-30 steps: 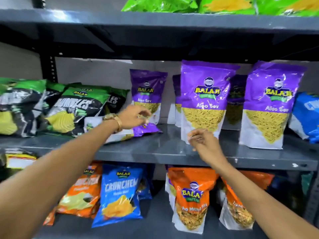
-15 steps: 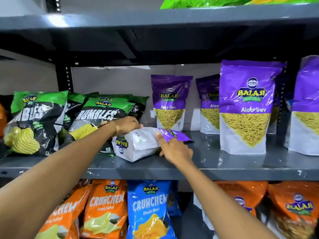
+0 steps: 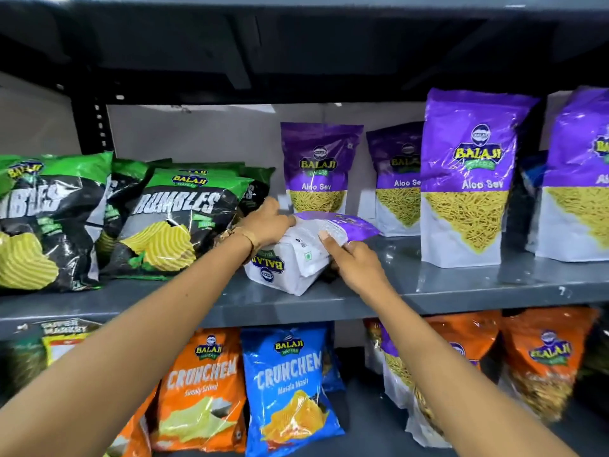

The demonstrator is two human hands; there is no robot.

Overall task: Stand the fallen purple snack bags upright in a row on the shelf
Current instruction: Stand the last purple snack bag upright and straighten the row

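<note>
Grey metal shelf (image 3: 461,291), dark rack frame, pale wall behind. Left of the fallen bag (image 3: 306,249): green-and-black Rumbles bags (image 3: 171,222), leaning. Right of it and behind: four purple Aloo Sev bags (image 3: 468,179) upright, in two depths. Below it, on the lower shelf: orange and blue Crunchem bags (image 3: 286,390). Fallen bag itself lying on the shelf mid-front, white base toward camera, purple top toward the wall. Left hand (image 3: 267,225) curled over its far upper edge; right hand (image 3: 356,265) clasping its near right side, fingers on the film.
</note>
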